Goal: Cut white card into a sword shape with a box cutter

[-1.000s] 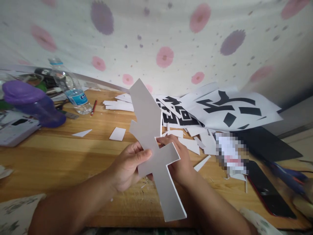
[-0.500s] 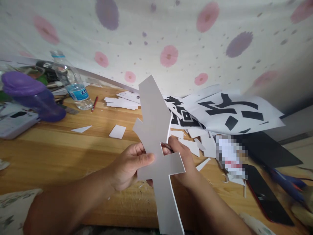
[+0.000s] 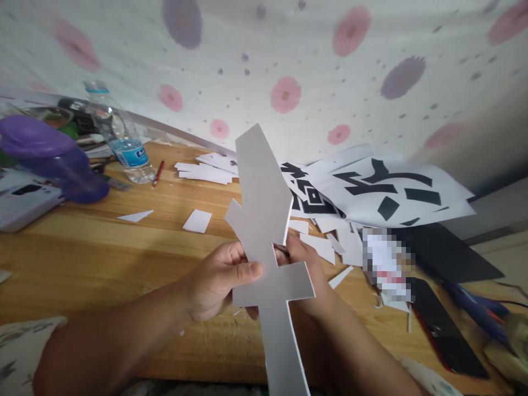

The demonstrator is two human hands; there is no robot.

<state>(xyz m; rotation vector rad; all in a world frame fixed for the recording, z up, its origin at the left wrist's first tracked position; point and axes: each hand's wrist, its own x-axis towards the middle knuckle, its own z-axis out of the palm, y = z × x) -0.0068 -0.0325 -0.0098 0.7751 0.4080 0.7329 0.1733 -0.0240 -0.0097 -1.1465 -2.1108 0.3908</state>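
Note:
A white foam board cutout (image 3: pixel 264 220), long with angular side arms, is held upright in front of me. My left hand (image 3: pixel 223 278) grips its left edge, thumb flat on the front face and fingers behind. On the far side of the board, my right hand (image 3: pixel 307 269) is closed and partly hidden by it. A thin, dark, pointed tool (image 3: pixel 282 249) sticks out of the right fingers at the notch above the right arm of the cutout. The tool's handle is hidden, so its exact kind cannot be made out.
White scraps (image 3: pixel 317 246) and black-patterned paper sheets (image 3: pixel 383 190) lie to the right, with a phone (image 3: pixel 449 330) and a blue glue gun (image 3: pixel 478 308). To the left stand a water bottle (image 3: pixel 130 148) and a purple cup (image 3: pixel 53 157), near a red pencil (image 3: pixel 158 173).
The cutout has shifted very slightly right, and both hands keep their hold. The dark tool stays at the notch. The camera view has moved a little.

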